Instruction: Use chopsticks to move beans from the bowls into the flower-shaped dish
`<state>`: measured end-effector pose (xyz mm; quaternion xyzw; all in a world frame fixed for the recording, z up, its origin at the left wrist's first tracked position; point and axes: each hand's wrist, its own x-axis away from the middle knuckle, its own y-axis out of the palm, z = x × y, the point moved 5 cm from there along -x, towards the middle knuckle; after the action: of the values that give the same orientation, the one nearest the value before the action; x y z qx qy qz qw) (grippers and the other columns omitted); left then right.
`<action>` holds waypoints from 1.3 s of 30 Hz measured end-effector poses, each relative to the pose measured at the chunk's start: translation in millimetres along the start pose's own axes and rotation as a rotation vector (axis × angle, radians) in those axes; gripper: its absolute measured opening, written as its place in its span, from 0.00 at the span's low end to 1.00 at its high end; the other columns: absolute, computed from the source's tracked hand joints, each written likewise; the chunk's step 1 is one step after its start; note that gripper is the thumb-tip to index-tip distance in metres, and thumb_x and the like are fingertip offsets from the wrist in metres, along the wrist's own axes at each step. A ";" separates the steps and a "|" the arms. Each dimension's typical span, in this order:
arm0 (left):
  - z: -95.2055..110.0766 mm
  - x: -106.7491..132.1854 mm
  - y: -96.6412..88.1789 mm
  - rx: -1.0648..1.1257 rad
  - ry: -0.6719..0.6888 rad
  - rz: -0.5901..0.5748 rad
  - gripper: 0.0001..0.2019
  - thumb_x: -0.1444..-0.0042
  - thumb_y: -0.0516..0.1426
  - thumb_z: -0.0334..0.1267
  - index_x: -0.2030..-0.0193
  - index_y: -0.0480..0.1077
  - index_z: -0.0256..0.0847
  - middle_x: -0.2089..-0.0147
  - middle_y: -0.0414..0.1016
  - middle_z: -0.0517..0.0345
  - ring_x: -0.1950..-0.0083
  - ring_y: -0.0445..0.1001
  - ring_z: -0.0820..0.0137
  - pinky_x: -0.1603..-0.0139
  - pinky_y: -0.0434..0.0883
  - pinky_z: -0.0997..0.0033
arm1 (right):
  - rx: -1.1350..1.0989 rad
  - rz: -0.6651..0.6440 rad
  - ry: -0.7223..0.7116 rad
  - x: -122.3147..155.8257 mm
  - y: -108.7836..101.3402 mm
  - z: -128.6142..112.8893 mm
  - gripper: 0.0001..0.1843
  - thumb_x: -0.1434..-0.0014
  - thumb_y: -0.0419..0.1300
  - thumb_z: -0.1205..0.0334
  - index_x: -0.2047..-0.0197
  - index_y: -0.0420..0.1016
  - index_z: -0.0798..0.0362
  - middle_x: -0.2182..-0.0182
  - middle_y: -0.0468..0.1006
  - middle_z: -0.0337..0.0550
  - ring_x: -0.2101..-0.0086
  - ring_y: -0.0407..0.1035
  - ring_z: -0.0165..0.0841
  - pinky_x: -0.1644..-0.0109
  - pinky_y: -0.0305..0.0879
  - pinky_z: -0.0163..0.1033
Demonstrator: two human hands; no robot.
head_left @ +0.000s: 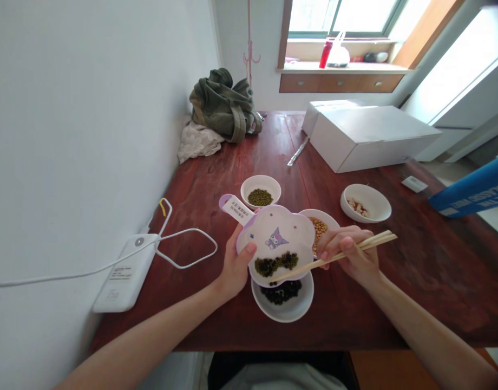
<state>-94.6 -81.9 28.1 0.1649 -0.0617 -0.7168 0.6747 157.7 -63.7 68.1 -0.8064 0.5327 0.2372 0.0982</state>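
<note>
My left hand [235,265] grips a white, flower-shaped plastic plate [275,235] with a purple rim, a cartoon print and a labelled handle. Dark clumped grains [273,264] lie on the plate's lower part. My right hand [346,254] holds wooden chopsticks [306,267], their tips at the plate's lower rim. Beneath the plate sits a white bowl [283,314] of similar dark grains. The plate partly hides a bowl of yellow soybeans [318,228]. Farther off stand a bowl of green mung beans [260,197] and a bowl holding red and white bits [366,205].
All this stands on a dark red wooden table [419,271] against a white wall. A white power bank [123,273] with a cable lies at the left, and a white box [366,138] and an olive bag [224,105] at the back.
</note>
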 end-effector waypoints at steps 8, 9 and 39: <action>6.5 -1.6 4.6 0.041 0.041 -0.042 0.33 0.33 0.65 0.59 0.27 0.75 0.45 0.32 0.82 0.45 0.37 0.83 0.52 0.33 0.80 0.54 | -0.052 0.131 0.043 0.9 -2.7 1.6 0.24 0.24 0.63 0.50 0.67 0.91 0.54 0.72 0.86 0.51 0.79 0.76 0.32 0.80 0.72 0.33; 7.1 -1.6 4.9 0.045 0.041 -0.039 0.33 0.33 0.66 0.59 0.27 0.75 0.46 0.32 0.82 0.46 0.37 0.83 0.52 0.33 0.80 0.54 | -0.031 0.122 0.045 2.1 -2.5 2.0 0.25 0.23 0.63 0.50 0.66 0.91 0.54 0.72 0.86 0.50 0.79 0.76 0.32 0.80 0.73 0.33; 4.7 -2.1 2.4 -0.028 0.007 0.023 0.37 0.38 0.66 0.66 0.31 0.78 0.43 0.35 0.84 0.43 0.39 0.84 0.48 0.37 0.82 0.52 | 0.045 0.049 0.067 -1.3 -4.9 4.7 0.28 0.22 0.61 0.48 0.70 0.89 0.54 0.72 0.87 0.51 0.78 0.78 0.32 0.74 0.77 0.37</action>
<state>-93.7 -80.6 33.6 0.1571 -0.0513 -0.7092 0.6854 160.4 -58.7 64.1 -0.7982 0.5605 0.2005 0.0925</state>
